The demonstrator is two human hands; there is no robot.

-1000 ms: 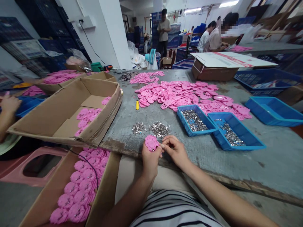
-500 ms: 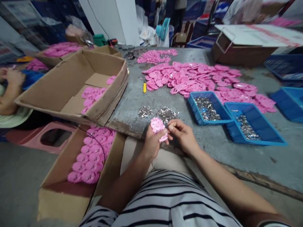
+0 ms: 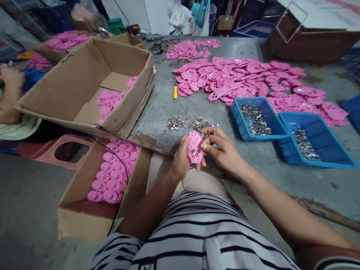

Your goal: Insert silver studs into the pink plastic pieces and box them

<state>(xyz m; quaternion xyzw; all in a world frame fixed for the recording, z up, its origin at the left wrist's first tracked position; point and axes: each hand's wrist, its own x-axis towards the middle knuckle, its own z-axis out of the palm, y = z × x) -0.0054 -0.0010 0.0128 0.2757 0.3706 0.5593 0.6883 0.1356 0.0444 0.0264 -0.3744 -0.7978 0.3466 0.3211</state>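
My left hand (image 3: pixel 182 157) is closed on a pink plastic part (image 3: pixel 195 146), held face up just off the table's near edge. Small metal pieces show on the lower half of the part. The thumb and fingertips of my right hand (image 3: pixel 221 148) are pinched together at the part's right edge; whatever they hold is too small to make out. Right behind the hands lie two small heaps of shiny metal pieces, a left heap (image 3: pixel 176 123) and a right heap (image 3: pixel 201 123), the right one partly hidden by my fingers.
Pink parts (image 3: pixel 239 77) are piled across the table (image 3: pixel 157 112). Two blue bins (image 3: pixel 237 123) (image 3: pixel 284 150) of metal pieces stand to the right. A yellow-handled screwdriver (image 3: pixel 175 92) lies beyond the heaps. Cardboard boxes (image 3: pixel 56 90) (image 3: pixel 71 221) with pink parts are at left, near another person's arm (image 3: pixel 11 90).
The pink part has turned more upright and flatter toward the camera, showing metal pieces on it. My right hand has come against its right edge. The camera view has shifted slightly.
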